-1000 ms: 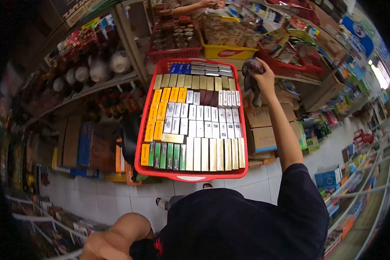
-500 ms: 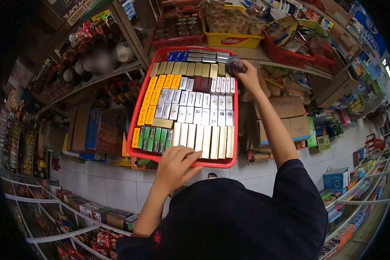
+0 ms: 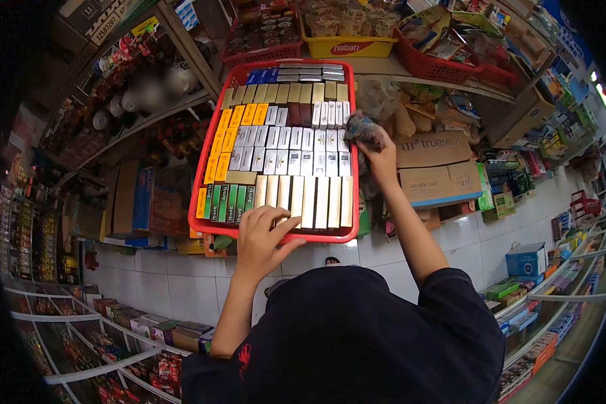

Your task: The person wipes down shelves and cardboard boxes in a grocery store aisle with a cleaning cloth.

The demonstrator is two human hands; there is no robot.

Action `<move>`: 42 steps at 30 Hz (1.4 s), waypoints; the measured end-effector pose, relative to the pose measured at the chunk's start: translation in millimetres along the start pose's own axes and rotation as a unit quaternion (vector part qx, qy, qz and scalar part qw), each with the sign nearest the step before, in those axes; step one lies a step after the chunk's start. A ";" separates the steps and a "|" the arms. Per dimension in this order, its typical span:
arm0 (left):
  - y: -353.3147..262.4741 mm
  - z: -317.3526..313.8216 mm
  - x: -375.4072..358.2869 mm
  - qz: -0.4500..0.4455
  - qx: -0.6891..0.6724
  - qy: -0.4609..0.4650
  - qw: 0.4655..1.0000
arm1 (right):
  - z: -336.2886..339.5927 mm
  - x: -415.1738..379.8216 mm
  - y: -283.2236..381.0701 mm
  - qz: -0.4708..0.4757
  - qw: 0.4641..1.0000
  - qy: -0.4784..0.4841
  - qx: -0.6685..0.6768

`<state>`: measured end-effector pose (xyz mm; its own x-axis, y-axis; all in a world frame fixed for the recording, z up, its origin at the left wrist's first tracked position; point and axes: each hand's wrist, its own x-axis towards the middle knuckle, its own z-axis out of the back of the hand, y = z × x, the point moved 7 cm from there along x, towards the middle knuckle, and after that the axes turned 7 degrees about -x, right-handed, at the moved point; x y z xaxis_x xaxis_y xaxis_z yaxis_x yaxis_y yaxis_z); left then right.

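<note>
A red plastic basket [image 3: 196,202] holds tidy rows of small boxes that look like cigarette packs: orange packs [image 3: 222,141], silver packs [image 3: 296,138], green packs [image 3: 232,203] and upright gold packs [image 3: 316,202]. At its right rim, my right hand [image 3: 382,158] is closed around a crumpled, dark patterned cloth [image 3: 365,129], which touches the basket's side. My left hand [image 3: 262,239] lies over the near rim, fingers apart, with fingertips on the front gold packs and the thumb along the rim. Nothing shows in its grasp.
Behind the basket stand a yellow tray [image 3: 353,47] of snacks, a red crate [image 3: 262,50] of jars and a red basket [image 3: 444,67] of packets. To the right is a cardboard carton [image 3: 438,168]. Shelves of goods flank both sides above a white tiled floor [image 3: 182,279].
My right hand has moved the cloth from the basket's back right corner nearer to me along the right rim. My left hand stays at the near rim. The camera view has shifted slightly.
</note>
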<state>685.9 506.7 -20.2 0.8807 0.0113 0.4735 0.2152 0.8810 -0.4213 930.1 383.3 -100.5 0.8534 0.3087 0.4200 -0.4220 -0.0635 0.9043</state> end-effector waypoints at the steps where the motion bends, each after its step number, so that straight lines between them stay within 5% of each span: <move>1: 0.5 0.1 -0.3 0.002 -0.001 0.001 1.000 | 1.7 -6.1 1.3 -0.002 1.000 0.001 0.000; 4: 3.8 2.6 -2.6 -0.009 -0.015 0.002 1.000 | 4.1 -27.2 28.4 0.032 0.998 0.023 -0.048; 7: 24.1 28.6 -8.3 0.008 0.015 -0.090 0.996 | 4.7 -50.4 36.8 0.003 0.999 0.027 -0.026; 11: 95.4 80.6 -8.1 0.198 0.081 -0.215 0.953 | -8.1 -76.8 31.9 -0.096 0.988 0.009 0.119; 13: 158.7 74.7 -30.3 0.287 0.002 -0.209 0.935 | -15.3 -77.3 19.6 -0.125 0.979 0.007 0.160; 15: 183.2 46.7 -41.4 0.385 -0.317 -0.124 0.858 | -21.5 -74.6 14.7 -0.153 0.968 0.007 0.201; 22: 161.8 41.5 -54.0 0.391 -0.243 -0.190 0.867 | -10.1 -50.8 11.1 -0.141 0.962 0.009 0.232; 26: 161.9 34.0 -59.8 0.402 -0.241 -0.243 0.849 | -16.7 -37.4 -25.9 -0.232 0.944 0.047 0.230; 34: 160.8 27.7 -54.2 0.405 -0.261 -0.287 0.828 | -17.2 -23.9 -36.4 -0.159 0.960 0.046 0.226; 36: 168.7 32.8 -54.9 0.409 -0.271 -0.292 0.821 | -9.2 -30.1 -30.3 -0.088 0.992 -0.008 0.086; 42: 175.0 31.1 -53.0 0.412 -0.297 -0.285 0.813 | -15.7 -36.1 -31.2 -0.157 0.972 0.011 0.174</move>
<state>663.8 675.0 -95.1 0.5273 0.8481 0.0525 -0.0336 0.0826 -0.9960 907.7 389.0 -145.1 0.9152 0.3842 0.1216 -0.0105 -0.2789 0.9603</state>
